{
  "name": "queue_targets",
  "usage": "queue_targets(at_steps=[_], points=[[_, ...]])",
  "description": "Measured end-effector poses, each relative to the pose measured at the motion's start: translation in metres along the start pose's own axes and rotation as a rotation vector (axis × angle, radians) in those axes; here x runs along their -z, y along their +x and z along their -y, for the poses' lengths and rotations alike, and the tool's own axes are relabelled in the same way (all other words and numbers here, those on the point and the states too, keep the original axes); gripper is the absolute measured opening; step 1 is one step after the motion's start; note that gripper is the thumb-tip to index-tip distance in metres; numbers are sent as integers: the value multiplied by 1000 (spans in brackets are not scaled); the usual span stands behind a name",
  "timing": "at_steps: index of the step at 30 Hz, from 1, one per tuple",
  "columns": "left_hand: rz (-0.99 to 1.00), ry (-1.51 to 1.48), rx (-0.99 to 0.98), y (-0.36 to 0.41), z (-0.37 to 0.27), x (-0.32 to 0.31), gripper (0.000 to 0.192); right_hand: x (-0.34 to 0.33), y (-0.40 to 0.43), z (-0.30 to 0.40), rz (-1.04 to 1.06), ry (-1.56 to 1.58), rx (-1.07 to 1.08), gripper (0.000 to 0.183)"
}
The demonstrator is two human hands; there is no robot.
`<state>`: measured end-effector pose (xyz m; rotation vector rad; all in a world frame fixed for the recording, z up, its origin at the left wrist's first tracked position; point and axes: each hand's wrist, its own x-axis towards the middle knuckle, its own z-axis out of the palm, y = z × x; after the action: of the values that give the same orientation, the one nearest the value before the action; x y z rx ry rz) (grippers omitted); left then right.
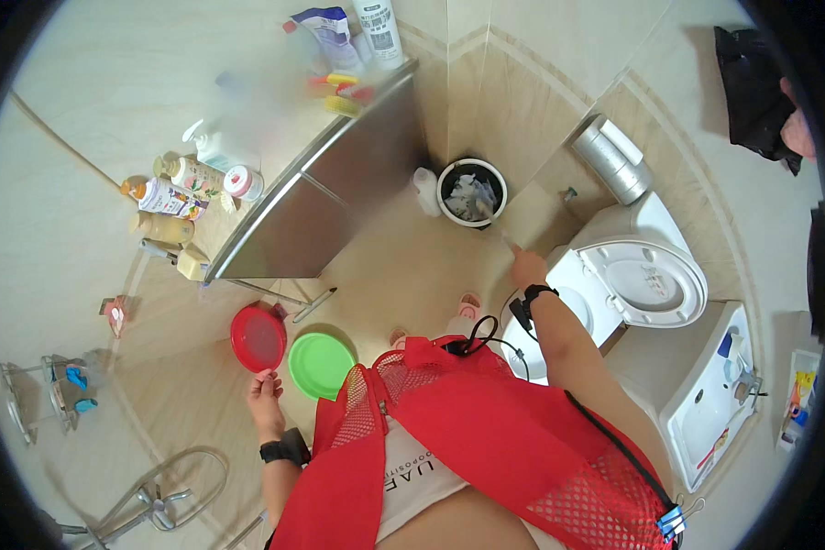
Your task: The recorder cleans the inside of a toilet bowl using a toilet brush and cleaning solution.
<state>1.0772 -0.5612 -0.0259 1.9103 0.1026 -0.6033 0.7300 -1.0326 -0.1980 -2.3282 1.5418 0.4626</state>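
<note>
My right hand (528, 268), with a black strap at the wrist, reaches forward between the waste bin and the toilet. From its fingers a thin, pale, stick-like item (502, 230), blurred, runs towards the round waste bin (443, 199). Its far end overlaps the crumpled waste (466, 196) inside; whether they touch is unclear. My left hand (267, 395) is held low at the left, its fingers drawn together and nothing visible in them. The fingertips overlap the near rim of a red plastic basin (258, 338); contact cannot be told. Beside that is a green basin (322, 364).
At the right stands a toilet with its lid (643, 282) raised, and a washbasin (708, 412). A counter (275, 161) with pump bottles (172, 199) borders the left. A white bottle (425, 191) stands by the bin. A black bag (753, 96) hangs on the wall.
</note>
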Motion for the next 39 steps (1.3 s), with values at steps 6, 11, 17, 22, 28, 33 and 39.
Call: queue_targets(at_steps=[6, 11, 17, 22, 28, 33, 39], points=[[-19, -8, 103, -23, 8, -13, 13, 9, 2, -5, -45, 57, 98, 31], [17, -10, 108, -24, 5, -32, 13, 5, 16, -12, -13, 46, 65, 30], [41, 5, 85, -20, 3, -42, 13, 12, 25, -10, 8, 62, 114, 38], [34, 5, 97, -23, 6, -43, 13, 7, 29, 6, -2, 84, 188, 43], [-8, 9, 115, -34, 6, -39, 13, -10, 48, 33, 158, 69, 324, 46], [-31, 9, 105, -42, 2, -32, 12, -15, 78, 41, 146, 247, 209, 42], [-16, -11, 135, -43, 7, -31, 12, 39, 69, 27, 4, 507, 52, 41]])
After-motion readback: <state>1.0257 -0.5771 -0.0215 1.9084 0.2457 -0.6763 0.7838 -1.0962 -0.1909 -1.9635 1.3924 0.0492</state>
